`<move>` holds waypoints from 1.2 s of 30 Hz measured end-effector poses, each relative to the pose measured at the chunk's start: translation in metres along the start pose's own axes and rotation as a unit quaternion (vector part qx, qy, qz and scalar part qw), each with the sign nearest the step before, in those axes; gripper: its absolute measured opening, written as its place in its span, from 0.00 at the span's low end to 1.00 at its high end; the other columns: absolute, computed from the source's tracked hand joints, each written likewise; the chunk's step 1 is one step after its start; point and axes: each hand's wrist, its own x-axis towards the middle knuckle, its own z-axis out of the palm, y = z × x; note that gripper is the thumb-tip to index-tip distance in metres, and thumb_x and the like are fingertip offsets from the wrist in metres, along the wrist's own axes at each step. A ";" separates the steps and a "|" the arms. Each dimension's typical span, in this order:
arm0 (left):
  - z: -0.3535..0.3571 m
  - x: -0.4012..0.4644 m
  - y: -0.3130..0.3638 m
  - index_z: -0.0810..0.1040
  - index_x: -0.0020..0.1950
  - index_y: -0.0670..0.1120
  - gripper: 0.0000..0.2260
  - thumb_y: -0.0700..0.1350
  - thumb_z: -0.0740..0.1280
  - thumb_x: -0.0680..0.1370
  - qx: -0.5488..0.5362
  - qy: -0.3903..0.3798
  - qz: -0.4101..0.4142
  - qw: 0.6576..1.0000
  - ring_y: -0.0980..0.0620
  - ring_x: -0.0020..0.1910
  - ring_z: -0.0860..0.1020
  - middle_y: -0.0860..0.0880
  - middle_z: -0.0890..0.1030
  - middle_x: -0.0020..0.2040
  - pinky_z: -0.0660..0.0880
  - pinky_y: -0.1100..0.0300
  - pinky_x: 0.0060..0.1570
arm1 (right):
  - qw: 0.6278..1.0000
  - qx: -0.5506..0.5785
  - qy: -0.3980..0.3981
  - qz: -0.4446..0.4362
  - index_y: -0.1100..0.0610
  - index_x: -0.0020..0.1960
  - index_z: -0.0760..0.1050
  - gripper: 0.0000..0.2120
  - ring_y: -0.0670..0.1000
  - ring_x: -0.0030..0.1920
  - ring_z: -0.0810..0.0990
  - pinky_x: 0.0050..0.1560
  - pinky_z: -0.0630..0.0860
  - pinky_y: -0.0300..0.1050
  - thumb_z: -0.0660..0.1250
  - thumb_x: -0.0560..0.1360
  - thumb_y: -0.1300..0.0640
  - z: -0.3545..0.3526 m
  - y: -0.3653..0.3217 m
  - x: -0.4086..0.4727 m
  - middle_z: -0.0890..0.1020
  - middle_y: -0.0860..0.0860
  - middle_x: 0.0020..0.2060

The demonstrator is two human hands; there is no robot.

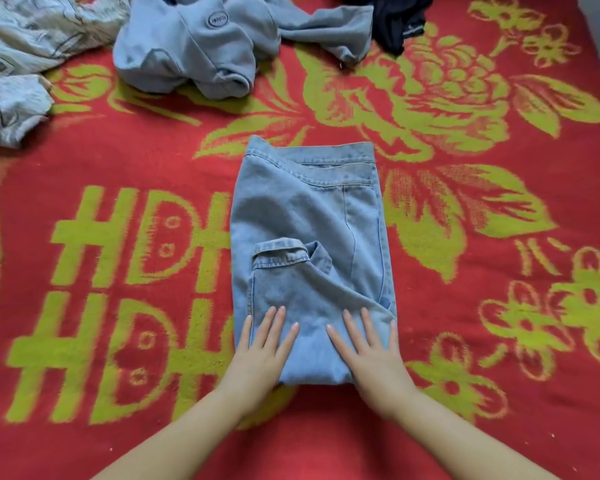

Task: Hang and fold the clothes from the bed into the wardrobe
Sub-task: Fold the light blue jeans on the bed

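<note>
1. We are working on a bed covered by a red blanket with yellow-green flowers and lettering; no wardrobe shows from here.
2. The folded jeans lie in the middle of the blanket, waistband away from us, with a pocket flap turned up on the near half.
3. Our left hand and right hand both rest flat on the near end of the jeans, fingers spread and straight, gripping nothing.
4. We judge this to be the smoothing step, so we should press from the near fold outward to push air and wrinkles toward the waistband.
5. The diagonal crease running toward the right edge looks worth flattening before another fold, or the bundle will sit lopsided.
6. We should keep the side edges lined up, since the right side seems to bulge a little past the layer below.
7. A crumpled grey-blue garment, a patterned pale cloth and a dark garment wait at the far end, well apart from the jeans.
</note>
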 end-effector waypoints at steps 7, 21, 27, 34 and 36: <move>-0.058 -0.031 0.001 0.43 0.78 0.43 0.35 0.31 0.55 0.75 -0.124 -0.347 0.040 0.929 0.41 0.77 0.43 0.39 0.41 0.78 0.49 0.46 0.75 | 0.947 0.127 -0.260 -0.136 0.48 0.77 0.53 0.33 0.59 0.76 0.54 0.72 0.59 0.61 0.54 0.76 0.67 -0.051 0.006 -0.031 0.57 0.51 0.76; -0.168 0.112 -0.155 0.78 0.51 0.43 0.09 0.36 0.64 0.74 -0.418 -0.176 -0.198 0.869 0.47 0.46 0.77 0.45 0.81 0.46 0.75 0.59 0.39 | 0.954 0.294 0.002 0.057 0.52 0.65 0.74 0.19 0.54 0.61 0.76 0.57 0.72 0.47 0.66 0.74 0.56 -0.173 0.083 0.112 0.79 0.51 0.60; -0.087 0.131 -0.077 0.54 0.78 0.50 0.25 0.54 0.52 0.82 -0.155 0.117 -0.239 0.951 0.49 0.78 0.48 0.47 0.51 0.79 0.40 0.38 0.71 | 0.973 0.170 0.104 0.113 0.48 0.78 0.50 0.25 0.55 0.77 0.40 0.67 0.37 0.74 0.46 0.82 0.46 -0.106 0.017 0.138 0.46 0.50 0.78; -0.024 0.124 -0.059 0.59 0.77 0.48 0.27 0.56 0.47 0.79 -0.164 0.165 -0.243 0.942 0.49 0.77 0.51 0.47 0.55 0.78 0.38 0.45 0.73 | 0.967 0.145 0.102 0.182 0.42 0.77 0.38 0.25 0.52 0.77 0.37 0.67 0.34 0.73 0.41 0.82 0.42 -0.038 0.054 0.135 0.41 0.43 0.77; -0.019 0.126 -0.063 0.62 0.76 0.47 0.29 0.56 0.45 0.78 -0.174 0.169 -0.242 0.940 0.47 0.77 0.54 0.46 0.58 0.77 0.39 0.48 0.73 | 0.960 0.178 0.083 0.201 0.42 0.77 0.39 0.26 0.49 0.77 0.38 0.67 0.34 0.72 0.39 0.81 0.41 -0.027 0.078 0.129 0.43 0.42 0.78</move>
